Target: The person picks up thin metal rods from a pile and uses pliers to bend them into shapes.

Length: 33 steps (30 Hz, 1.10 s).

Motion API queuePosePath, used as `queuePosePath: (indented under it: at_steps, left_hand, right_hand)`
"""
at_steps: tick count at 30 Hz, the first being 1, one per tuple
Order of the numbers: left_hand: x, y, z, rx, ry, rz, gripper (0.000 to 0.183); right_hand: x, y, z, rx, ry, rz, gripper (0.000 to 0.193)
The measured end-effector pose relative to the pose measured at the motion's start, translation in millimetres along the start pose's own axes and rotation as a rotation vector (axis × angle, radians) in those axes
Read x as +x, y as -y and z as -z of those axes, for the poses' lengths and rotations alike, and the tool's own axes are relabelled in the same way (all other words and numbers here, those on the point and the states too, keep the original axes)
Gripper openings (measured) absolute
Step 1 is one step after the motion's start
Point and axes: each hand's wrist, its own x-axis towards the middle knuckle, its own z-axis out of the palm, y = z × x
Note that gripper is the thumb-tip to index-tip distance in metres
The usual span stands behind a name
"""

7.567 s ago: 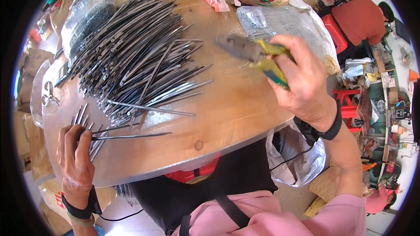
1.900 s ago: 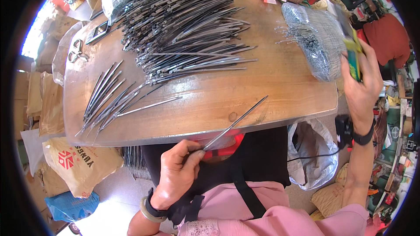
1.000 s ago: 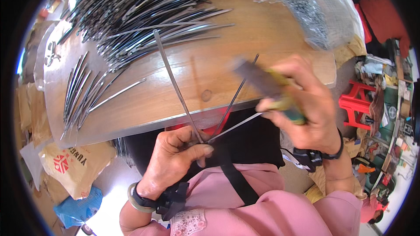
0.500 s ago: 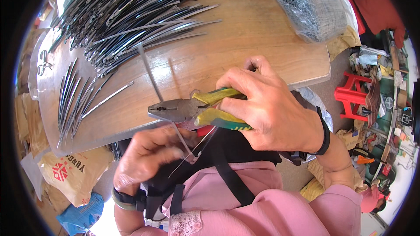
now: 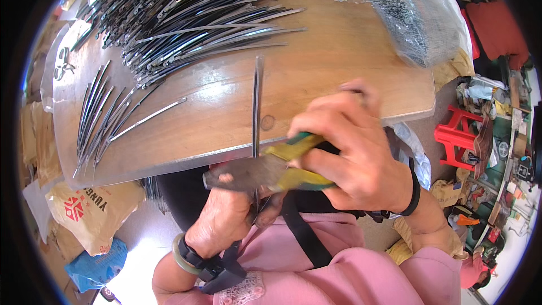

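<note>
My right hand point(image 5: 358, 149) is closed round the yellow and green handles of a pair of pliers point(image 5: 240, 175). Motion blurs the pliers, whose jaws lie just over my left hand point(image 5: 223, 214). A thin, dark metal strip point(image 5: 257, 101) stands nearly upright by the table's front edge, passing the pliers down to my left fingers. Those fingers are closed on its lower part, partly hidden by the pliers. I cannot tell whether the jaws touch the strip.
A big pile of dark metal strips point(image 5: 186, 17) covers the far left of the wooden table point(image 5: 339, 62). Several more strips point(image 5: 101, 118) lie nearer. At the far right rests a clear plastic bag of thin metal pieces point(image 5: 412, 22). A red stool point(image 5: 460, 138) stands beyond the right edge.
The strip has swung from a slant to nearly upright and shifted right. My left hand has moved right and closed at its lower part. The pliers have come down toward that hand.
</note>
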Motion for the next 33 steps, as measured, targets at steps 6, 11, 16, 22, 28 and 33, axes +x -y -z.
queuePosePath:
  at_steps: [6,11,16,22,28,33]
  left_hand:
    - [-3.7,11.8,-2.8,0.329,-0.101,-0.466,0.007]
    - [-2.3,15.8,-4.3,0.79,-0.155,-0.911,0.014]
    - [-4.4,12.6,-6.4,0.916,-0.127,-1.003,0.015]
    - [5.8,14.6,2.3,0.788,-0.136,-0.851,0.011]
    - [-10.6,3.3,4.6,0.528,-0.362,-0.758,0.004]
    - [-34.1,-17.4,45.7,0.558,-0.519,-0.717,0.011]
  right_hand:
    - [-38.5,-3.5,14.3,0.066,0.012,-0.236,0.027]
    - [-56.7,11.5,13.2,0.394,0.178,-0.36,0.039]
    - [-57.0,14.8,6.0,0.387,0.198,-0.323,0.038]
    - [-57.5,12.6,-2.3,0.177,0.283,-0.201,0.037]
    - [-26.7,6.9,-14.3,0.254,0.275,-0.134,0.034]
    - [6.0,-10.0,10.5,0.361,0.274,-0.097,0.041]
